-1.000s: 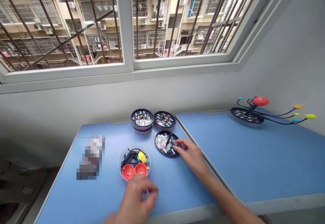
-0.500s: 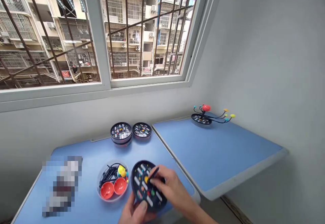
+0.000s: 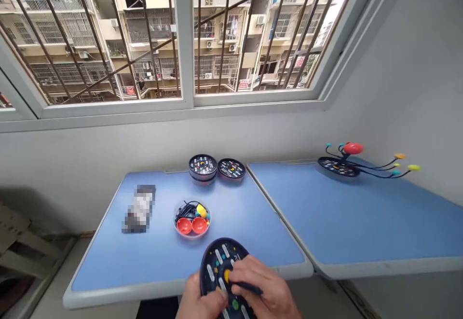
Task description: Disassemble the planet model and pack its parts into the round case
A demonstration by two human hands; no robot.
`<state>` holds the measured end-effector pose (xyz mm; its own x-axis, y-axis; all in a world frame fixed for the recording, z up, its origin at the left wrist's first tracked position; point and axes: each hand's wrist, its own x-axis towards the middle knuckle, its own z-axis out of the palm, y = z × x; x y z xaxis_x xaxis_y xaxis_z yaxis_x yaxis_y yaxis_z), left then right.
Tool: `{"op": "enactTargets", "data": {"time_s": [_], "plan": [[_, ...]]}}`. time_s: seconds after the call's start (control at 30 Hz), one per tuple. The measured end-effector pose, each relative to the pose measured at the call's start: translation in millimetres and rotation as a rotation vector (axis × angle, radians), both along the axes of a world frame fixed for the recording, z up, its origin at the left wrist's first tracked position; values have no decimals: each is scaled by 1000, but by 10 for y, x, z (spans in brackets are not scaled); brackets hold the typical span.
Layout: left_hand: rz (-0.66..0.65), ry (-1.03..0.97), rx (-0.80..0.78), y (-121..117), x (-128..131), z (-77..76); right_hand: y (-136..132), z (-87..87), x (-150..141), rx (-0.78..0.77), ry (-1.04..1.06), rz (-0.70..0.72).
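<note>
A round black disc (image 3: pixel 219 266) with white labels and coloured dots is held up near the front edge of the blue table (image 3: pixel 155 256). My left hand (image 3: pixel 200 302) grips its lower left rim, thumb on the face. My right hand (image 3: pixel 265 292) lies over its right side, fingers closed on a thin black rod (image 3: pixel 249 287) at the disc's yellow centre. A clear round tray (image 3: pixel 192 219) with two red half-shells, a yellow ball and black rods sits just beyond on the table.
Two stacked black discs (image 3: pixel 203 167) and another black disc (image 3: pixel 232 168) stand at the table's back edge. A blurred flat item (image 3: pixel 139 208) lies at left. On the right-hand table (image 3: pixel 361 222) stands a built model (image 3: pixel 352 162) with a red ball and arms. Window wall behind.
The black disc has come from the table into both hands and now sits lower and closer to me. My right hand has shifted onto its face with the rod. The view has swung left.
</note>
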<state>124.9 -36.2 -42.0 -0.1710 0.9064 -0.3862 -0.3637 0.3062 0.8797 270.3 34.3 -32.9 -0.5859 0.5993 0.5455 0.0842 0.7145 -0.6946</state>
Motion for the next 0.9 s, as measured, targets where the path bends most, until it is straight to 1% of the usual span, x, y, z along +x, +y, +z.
{"op": "enactTargets", "data": {"time_s": [0.07,0.2,0.27,0.33,0.4,0.47,0.5,0.53,0.57,0.63,0.7,0.73,0.77,0.8,0.9], "plan": [[-8,3,32,-44,9,38,-57,40,6,-18,14,-11],[-31,-1,7,-120,9,95,-114,50,1,44,3,17],[-15,-21,6,-145,8,97,-142,72,-5,-22,-9,5],[8,-71,-8,-161,16,77,-179,141,14,-83,2,-11],[20,-154,-85,-178,37,41,-209,257,74,-47,41,-39],[36,-254,-213,-199,65,11,-193,378,156,18,101,-116],[45,-296,-266,-211,76,6,-162,420,188,10,112,-145],[49,-316,-298,-221,84,10,-117,440,206,-28,180,-222],[41,-315,-299,-229,84,23,-62,434,206,-87,219,-250],[-5,-285,-248,-240,61,73,65,358,156,-304,184,-188],[-28,-284,-218,-252,4,127,193,251,60,-421,123,-172],[-20,-301,-224,-262,-37,146,256,209,4,-443,78,-178],[5,-326,-237,-276,-84,156,320,184,-57,-438,26,-196],[41,-351,-246,-295,-139,156,384,179,-122,-397,-48,-215],[149,-387,-208,-383,-334,98,588,250,-363,-171,-307,-224]]}}
